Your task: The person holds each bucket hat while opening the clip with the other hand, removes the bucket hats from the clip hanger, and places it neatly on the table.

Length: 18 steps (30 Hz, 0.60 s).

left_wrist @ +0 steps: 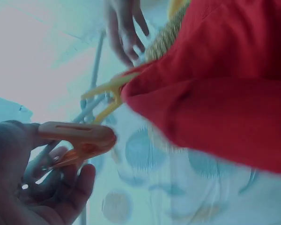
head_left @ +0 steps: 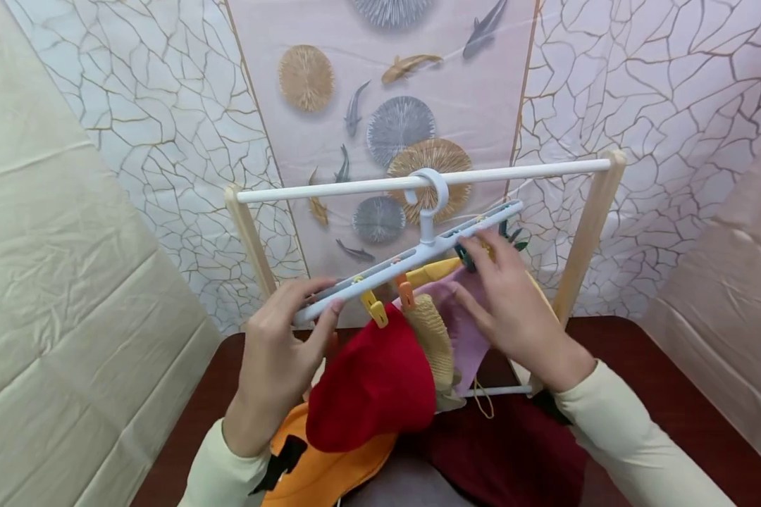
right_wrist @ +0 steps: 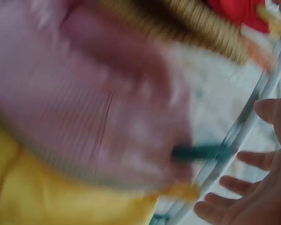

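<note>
A pale grey-blue clip hanger (head_left: 428, 248) hangs by its hook from a white rail, tilted with its left end lower. My left hand (head_left: 275, 352) grips that lower end between thumb and fingers. Beside it in the left wrist view is an orange clothespin (left_wrist: 79, 133) with no cloth in it. My right hand (head_left: 514, 303) touches the right half of the bar with extended fingertips, thumb apart. A yellow clothespin (head_left: 375, 310) pinches a red hat-like cloth (head_left: 370, 394). Further right hang ribbed tan cloth (head_left: 432, 334) and pink cloth (head_left: 469, 331), near a green clothespin (right_wrist: 201, 153).
The white rail (head_left: 330, 189) spans a wooden stand with side posts (head_left: 588, 232). Below, an orange hat-like piece (head_left: 330, 465) and dark red cloth (head_left: 514, 451) lie on the brown table (head_left: 659, 380). A patterned backdrop hangs behind.
</note>
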Tool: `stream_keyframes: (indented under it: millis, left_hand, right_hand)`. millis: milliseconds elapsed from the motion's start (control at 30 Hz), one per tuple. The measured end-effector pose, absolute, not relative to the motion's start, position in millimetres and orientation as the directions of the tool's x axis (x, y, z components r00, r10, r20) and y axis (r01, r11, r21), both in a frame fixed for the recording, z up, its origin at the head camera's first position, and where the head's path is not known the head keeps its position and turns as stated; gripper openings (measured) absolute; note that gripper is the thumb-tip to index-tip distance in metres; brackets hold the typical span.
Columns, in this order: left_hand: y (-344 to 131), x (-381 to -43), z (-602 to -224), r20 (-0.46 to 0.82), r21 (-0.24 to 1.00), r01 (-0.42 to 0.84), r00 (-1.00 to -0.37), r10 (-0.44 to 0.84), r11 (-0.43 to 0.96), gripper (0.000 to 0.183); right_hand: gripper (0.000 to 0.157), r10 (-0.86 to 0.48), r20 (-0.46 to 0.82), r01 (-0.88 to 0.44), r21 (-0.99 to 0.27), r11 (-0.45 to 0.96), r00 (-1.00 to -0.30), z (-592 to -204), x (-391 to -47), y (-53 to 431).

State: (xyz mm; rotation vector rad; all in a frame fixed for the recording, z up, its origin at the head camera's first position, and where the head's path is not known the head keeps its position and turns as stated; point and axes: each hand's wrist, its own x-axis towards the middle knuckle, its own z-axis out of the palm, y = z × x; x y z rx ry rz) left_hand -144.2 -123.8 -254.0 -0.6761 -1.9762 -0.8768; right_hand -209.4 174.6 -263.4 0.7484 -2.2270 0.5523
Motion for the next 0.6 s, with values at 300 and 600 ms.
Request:
stream_keyframes:
  millis: [300,600]
  left_hand:
    - [-82,-123,-279,0.951,0.254,0.901,-0.298,0.078,0.352,0.042]
    - [-39,-108,-288,0.939,-0.069,0.93,-0.061,0.338,0.362,0.051]
  right_hand:
    - [0.061,-0.297,0.611,-0.627,-0.441,0.642,-0.734,-267,-210,159]
    - [0.044,-0.391,0.55,-0.674,-0.566,0.475,-0.738,-248,-137,163]
